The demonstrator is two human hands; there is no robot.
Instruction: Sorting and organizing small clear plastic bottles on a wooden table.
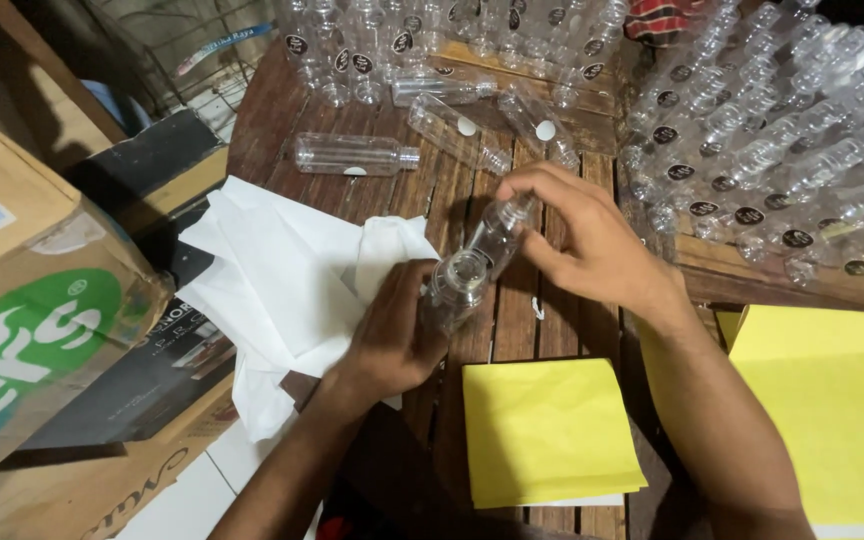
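- Left hand (397, 325), palm down, just right of the white cloth (282, 285), its grip wrapped around a clear bottle (455, 285).
- Right hand (582, 240) angles in further right of the cloth, grip pinching a second clear bottle (502, 228) above the first.

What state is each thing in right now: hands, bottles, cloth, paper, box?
Left hand: gripping held bottle, uncapped, mouth toward camera.
Right hand: fingers on the same bottle's far end.
Three loose bottles: lying on their sides, uncapped.
Bottle rows: stacked, labelled.
White cloth: crumpled, under left hand.
Yellow paper: flat stack.
Cardboard box: lying tilted.
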